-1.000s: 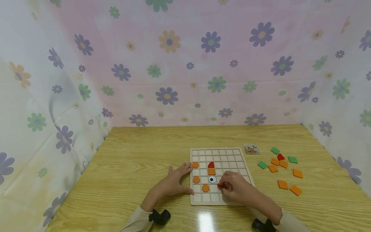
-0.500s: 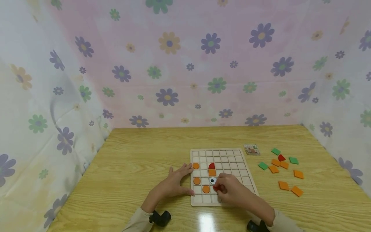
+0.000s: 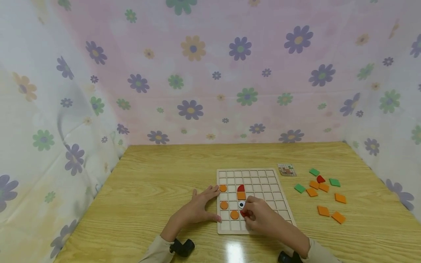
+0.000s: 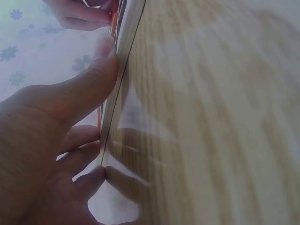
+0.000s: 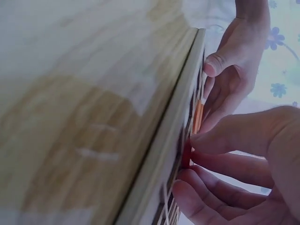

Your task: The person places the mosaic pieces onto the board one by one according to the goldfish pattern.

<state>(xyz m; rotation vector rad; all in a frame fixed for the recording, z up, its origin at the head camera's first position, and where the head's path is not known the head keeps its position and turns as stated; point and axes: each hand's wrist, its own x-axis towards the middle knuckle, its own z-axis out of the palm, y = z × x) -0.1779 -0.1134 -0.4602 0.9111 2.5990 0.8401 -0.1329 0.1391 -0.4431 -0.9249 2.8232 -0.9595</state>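
Note:
A wooden grid board (image 3: 263, 173) lies on the table. My right hand (image 3: 264, 216) pinches a red rounded tile (image 5: 186, 153) between thumb and fingertips, low over a cell just below a white eye tile (image 3: 241, 204). Left of it sits an orange round tile (image 3: 234, 214), and farther up are an orange square tile (image 3: 241, 195) and a red quarter-circle tile (image 3: 241, 188). Two more orange discs, an upper one (image 3: 223, 188) and a lower one (image 3: 224, 205), fill cells of the left column. My left hand (image 3: 196, 209) rests at the board's left edge, fingers spread, thumb on the rim.
A small pattern card (image 3: 287, 170) lies by the board's back right corner. Farther right are loose green tiles (image 3: 299, 188), several orange tiles (image 3: 340, 198) and another red tile (image 3: 320, 179). A flowered cloth (image 3: 204, 128) hangs behind the table.
My right hand has shifted left with the red tile, from the column right of the eye tile to the cell below it. My left hand stays at the board's edge.

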